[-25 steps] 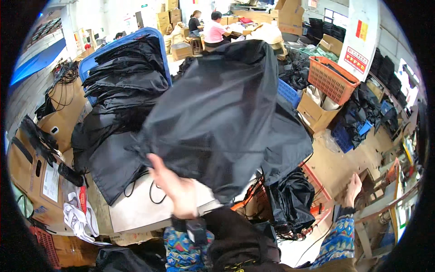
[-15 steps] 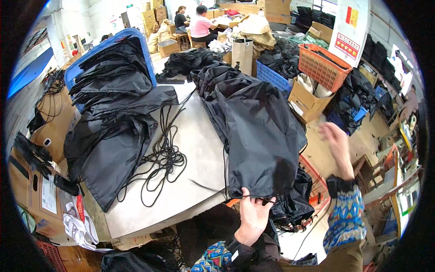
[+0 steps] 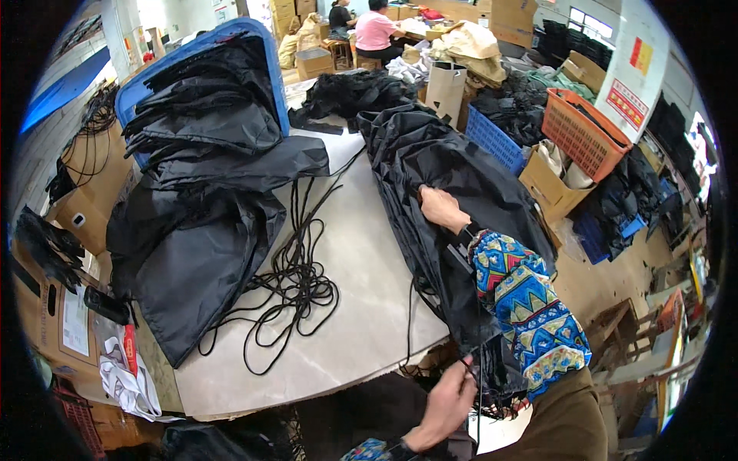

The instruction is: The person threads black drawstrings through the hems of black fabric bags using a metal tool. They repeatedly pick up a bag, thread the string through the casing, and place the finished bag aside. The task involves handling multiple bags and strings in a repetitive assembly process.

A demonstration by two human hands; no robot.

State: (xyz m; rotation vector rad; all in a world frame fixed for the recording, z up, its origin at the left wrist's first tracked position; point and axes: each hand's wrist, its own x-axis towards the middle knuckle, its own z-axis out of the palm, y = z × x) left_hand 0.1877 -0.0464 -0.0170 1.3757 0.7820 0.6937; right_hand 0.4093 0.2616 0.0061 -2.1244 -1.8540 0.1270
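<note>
A long stack of black drawstring bags (image 3: pixel 484 169) lies along the right side of the pale table (image 3: pixel 369 269), its near end hanging over the edge. My right hand (image 3: pixel 443 209) reaches across the stack, fingers closed on the black fabric of a bag midway along it. Nearer to me, my left hand (image 3: pixel 450 403) pinches a thin black cord at the bag's lower corner; its fingertips are partly hidden. A loose heap of black cords (image 3: pixel 296 284) lies on the table, left of the stack. Further left, more black bags (image 3: pixel 200 261) drape over the table.
A blue basket (image 3: pixel 281 84) full of black bags stands at the back left. To the right are an orange basket (image 3: pixel 584 142), a cardboard box (image 3: pixel 550 188) and a blue crate (image 3: pixel 492 134). Cardboard boxes stand at the left edge. Two people sit at a far table.
My right hand has come in from the right onto the bag stack. The bag's near end is gathered narrower and pulled down, with my left hand lower. The view has shifted somewhat.
</note>
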